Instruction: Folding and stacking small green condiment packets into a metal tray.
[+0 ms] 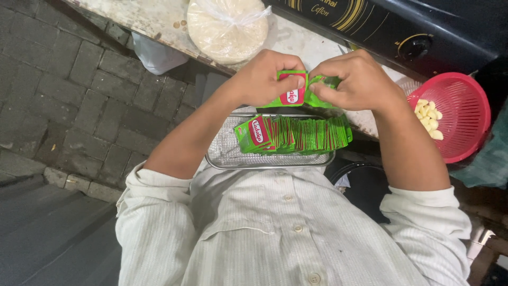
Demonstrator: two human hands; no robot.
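Observation:
Both my hands are raised over a wire mesh tray (225, 156) on my lap. My left hand (262, 77) pinches a small green sachet with a red label (292, 94) by its left part. My right hand (360, 79) grips the same strip of green sachets at its right end (323, 90). In the tray stands a long row of several matching green and red sachets (296, 135), packed upright side by side.
A worn white table top (148, 16) holds a plastic bag of flat round breads (227, 26). A red plastic colander (465, 100) with pale peeled cloves (429, 117) sits at the right. A black appliance (423, 26) stands behind. Grey paving stones (63, 95) lie to the left.

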